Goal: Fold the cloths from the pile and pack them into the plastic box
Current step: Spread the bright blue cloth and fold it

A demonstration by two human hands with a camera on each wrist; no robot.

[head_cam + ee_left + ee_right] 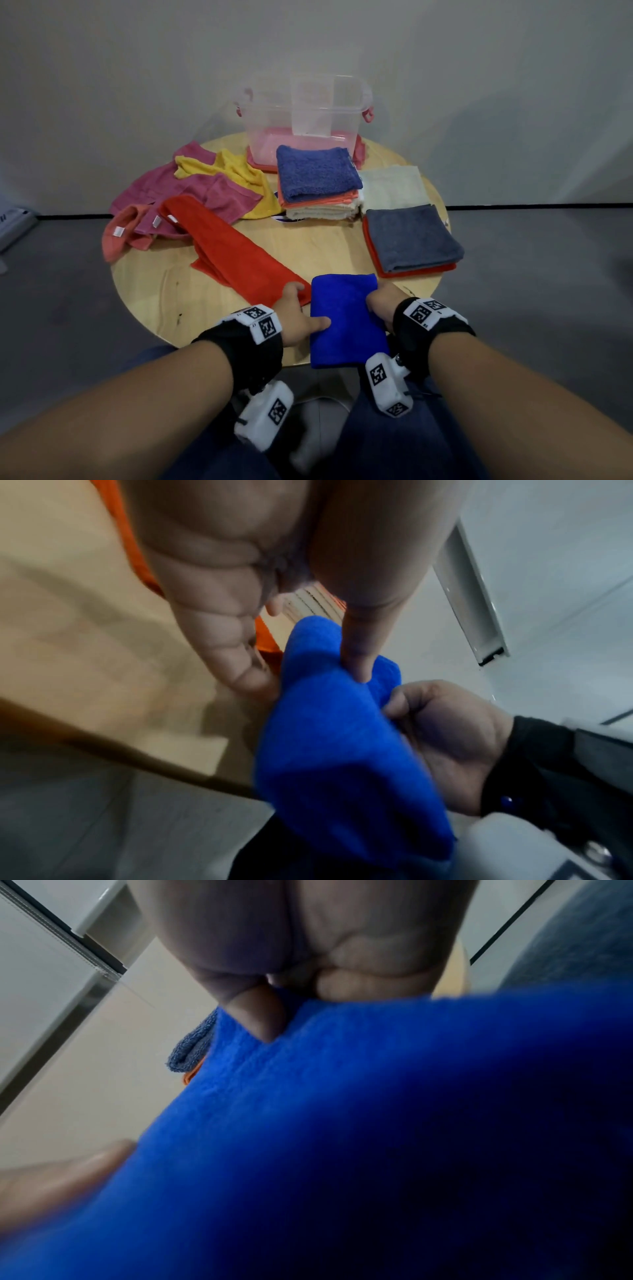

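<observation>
Seen from the head camera, both forearms reach forward over the near edge of the round wooden table (329,240). The left hand (301,322) pinches the left edge of the folded blue cloth (346,322), thumb on top and pointing right. The right hand (383,305) grips the cloth's right edge with its fingers curled under. The cloth lies at the table's near rim, its near end hanging past it. Just left of it, a long red cloth (236,253) runs diagonally up to the unfolded pile (202,185) of pink and yellow cloths. The clear plastic box (305,120) stands at the far edge with its lid off. A stack topped by a dark blue cloth (317,171) sits in front of the box, and a grey-topped stack (411,236) lies near the right rim. Bare wood shows in the middle of the table, between the stacks and the hands.

Next, the left wrist view shows the left thumb (356,653) pressing down on the blue cloth (342,745) while the fingers (240,669) close from beneath. The right hand (445,737) clamps the opposite edge. The table's edge runs below.

Finally, the right wrist view is mostly filled by blurred blue cloth (377,1137). The right thumb (260,1015) presses onto it, and the fingers seem tucked beneath, though this is hard to make out.
</observation>
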